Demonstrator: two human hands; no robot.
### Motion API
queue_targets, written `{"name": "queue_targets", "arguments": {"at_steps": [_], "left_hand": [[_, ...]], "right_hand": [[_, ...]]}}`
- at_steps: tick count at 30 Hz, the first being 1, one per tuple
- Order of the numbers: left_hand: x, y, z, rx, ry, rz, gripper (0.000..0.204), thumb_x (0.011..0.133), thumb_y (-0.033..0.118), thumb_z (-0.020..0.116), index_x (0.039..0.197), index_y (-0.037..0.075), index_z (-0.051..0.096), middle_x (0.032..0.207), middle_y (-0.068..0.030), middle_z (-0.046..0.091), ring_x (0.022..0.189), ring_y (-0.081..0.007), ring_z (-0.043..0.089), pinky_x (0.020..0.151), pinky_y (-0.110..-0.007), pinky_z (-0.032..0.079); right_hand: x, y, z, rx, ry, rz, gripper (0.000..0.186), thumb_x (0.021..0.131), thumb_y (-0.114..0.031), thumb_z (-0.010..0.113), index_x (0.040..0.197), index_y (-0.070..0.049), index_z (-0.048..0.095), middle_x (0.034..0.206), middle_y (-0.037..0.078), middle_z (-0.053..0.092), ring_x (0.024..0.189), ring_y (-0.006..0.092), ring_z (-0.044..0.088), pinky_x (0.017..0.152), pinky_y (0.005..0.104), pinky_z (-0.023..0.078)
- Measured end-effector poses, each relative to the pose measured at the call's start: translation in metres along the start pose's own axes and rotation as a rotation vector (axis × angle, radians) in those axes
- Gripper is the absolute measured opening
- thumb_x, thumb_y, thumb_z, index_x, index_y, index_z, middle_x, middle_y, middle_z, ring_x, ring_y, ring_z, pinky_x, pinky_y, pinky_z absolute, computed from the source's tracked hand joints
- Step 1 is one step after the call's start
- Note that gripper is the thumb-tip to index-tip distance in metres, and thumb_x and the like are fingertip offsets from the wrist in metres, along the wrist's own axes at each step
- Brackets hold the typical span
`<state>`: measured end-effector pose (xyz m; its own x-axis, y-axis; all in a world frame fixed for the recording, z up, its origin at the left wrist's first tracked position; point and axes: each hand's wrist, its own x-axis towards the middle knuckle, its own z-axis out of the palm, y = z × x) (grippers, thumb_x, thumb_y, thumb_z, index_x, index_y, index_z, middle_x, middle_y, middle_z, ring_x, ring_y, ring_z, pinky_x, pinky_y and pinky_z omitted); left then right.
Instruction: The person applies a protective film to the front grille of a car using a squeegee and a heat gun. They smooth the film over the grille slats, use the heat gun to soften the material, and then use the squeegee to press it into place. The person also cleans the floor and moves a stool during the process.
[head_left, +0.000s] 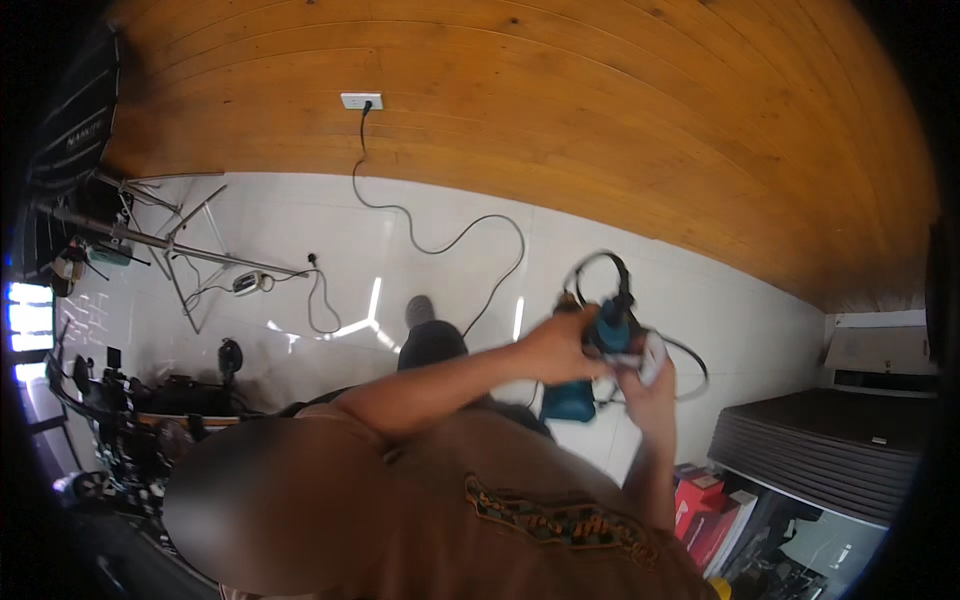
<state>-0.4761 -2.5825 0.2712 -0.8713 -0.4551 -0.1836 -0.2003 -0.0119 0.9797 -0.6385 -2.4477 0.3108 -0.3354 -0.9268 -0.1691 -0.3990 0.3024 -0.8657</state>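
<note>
In front of my body I hold up a teal and black power tool (569, 402) with a black cord (600, 257) looping above it. My left hand (558, 345) is closed round the tool's middle, and the fingertips are partly hidden behind it. On the tool's right side, my right hand (650, 392) pinches a crumpled white piece (655, 358), perhaps cloth or paper. That white piece lies against or very close to the tool. Blur keeps the tool's exact kind from showing.
A black cable (522, 250) runs over the white tiled floor (440, 215) from a wall outlet (361, 101) in the wood panelling. Metal stand legs (190, 250) spread at left, near a small power strip (247, 284). Red boxes (698, 505) and a dark slatted cabinet (820, 445) stand at right.
</note>
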Motion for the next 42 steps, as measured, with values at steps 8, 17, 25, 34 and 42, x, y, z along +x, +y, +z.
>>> {"name": "queue_targets", "arguments": {"at_steps": [8, 17, 25, 34, 42], "left_hand": [[0.018, -0.086, -0.237, 0.352, 0.175, -0.250, 0.086, 0.067, 0.040, 0.077, 0.132, -0.005, 0.045, 0.095, -0.0308, 0.067, 0.091, -0.0445, 0.066, 0.082, -0.047, 0.052], [0.024, -0.234, -0.340, 0.328, 0.354, -0.709, 0.068, 0.072, 0.036, 0.070, 0.128, 0.003, 0.048, 0.099, -0.0232, 0.069, 0.096, -0.0383, 0.067, 0.085, -0.046, 0.053], [0.053, -0.480, -0.356, 0.275, 0.405, -1.100, 0.047, 0.082, 0.024, 0.062, 0.126, 0.008, 0.054, 0.112, -0.0145, 0.069, 0.105, -0.0310, 0.067, 0.087, -0.042, 0.054], [0.108, -0.612, -0.333, 0.195, 0.610, -1.232, 0.031, 0.088, 0.019, 0.060, 0.117, 0.009, 0.058, 0.117, -0.0118, 0.066, 0.105, -0.0299, 0.067, 0.086, -0.040, 0.054], [0.163, -0.615, -0.324, 0.042, 0.761, -1.233, 0.030, 0.088, 0.018, 0.060, 0.116, 0.007, 0.058, 0.114, -0.0126, 0.067, 0.104, -0.0312, 0.068, 0.086, -0.040, 0.054]], "right_hand": [[0.233, -0.048, 0.158, -0.249, -0.400, -0.018, 0.043, 0.082, -0.015, 0.062, 0.122, -0.001, 0.053, 0.098, 0.028, 0.066, 0.090, 0.0431, 0.066, 0.077, 0.0443, 0.052], [0.352, 0.007, 0.276, -0.643, -0.650, 0.103, 0.044, 0.083, -0.020, 0.062, 0.122, 0.000, 0.055, 0.095, 0.030, 0.066, 0.089, 0.0441, 0.066, 0.080, 0.0471, 0.054], [0.470, 0.147, 0.331, -0.808, -0.925, 0.023, 0.040, 0.083, -0.021, 0.062, 0.117, 0.000, 0.055, 0.102, 0.030, 0.065, 0.096, 0.0476, 0.063, 0.085, 0.0502, 0.051], [0.532, 0.210, 0.204, -1.137, -1.008, 0.506, 0.038, 0.084, -0.020, 0.061, 0.115, -0.001, 0.054, 0.088, 0.024, 0.068, 0.077, 0.0376, 0.070, 0.071, 0.0458, 0.057], [0.559, 0.181, 0.186, -1.114, -0.921, 0.511, 0.040, 0.083, -0.021, 0.062, 0.116, 0.000, 0.053, 0.088, 0.025, 0.068, 0.078, 0.0377, 0.070, 0.070, 0.0463, 0.056]]}}
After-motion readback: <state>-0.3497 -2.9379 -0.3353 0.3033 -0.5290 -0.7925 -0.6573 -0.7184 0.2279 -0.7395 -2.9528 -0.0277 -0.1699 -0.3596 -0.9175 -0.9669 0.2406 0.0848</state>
